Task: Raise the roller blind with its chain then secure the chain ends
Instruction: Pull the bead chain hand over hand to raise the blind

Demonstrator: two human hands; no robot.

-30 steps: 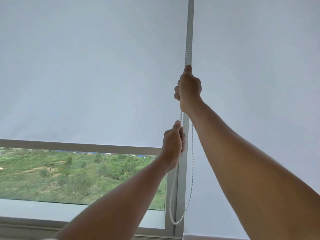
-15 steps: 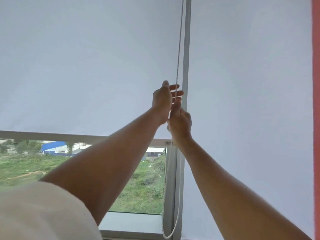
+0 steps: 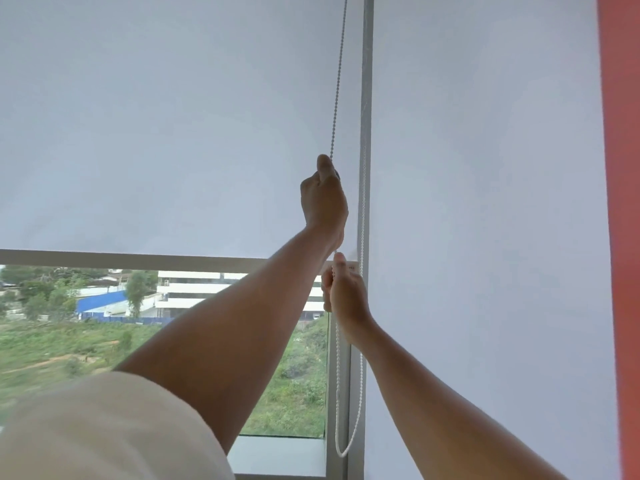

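A pale grey roller blind [image 3: 166,133] covers the upper part of the left window, and its bottom bar [image 3: 138,259] hangs above the view outside. The white bead chain [image 3: 337,81] runs down from the top beside the grey window post [image 3: 366,98], and its loop [image 3: 348,445] hangs low near the sill. My left hand [image 3: 323,199] is shut on the front strand, higher up. My right hand [image 3: 344,292] grips the same strand just below it, level with the bottom bar. The back strand [image 3: 362,202] hangs free along the post.
A second blind [image 3: 485,202] covers the right window fully. A red-orange wall edge [image 3: 620,202] stands at the far right. Grass and buildings [image 3: 104,306] show through the glass. A cream sleeve [image 3: 104,431] fills the lower left corner.
The hands have swapped heights: my left hand went from below up above my right, which came down pulling the chain. The blind's bottom bar stands a little higher over the window, with buildings now showing outside.
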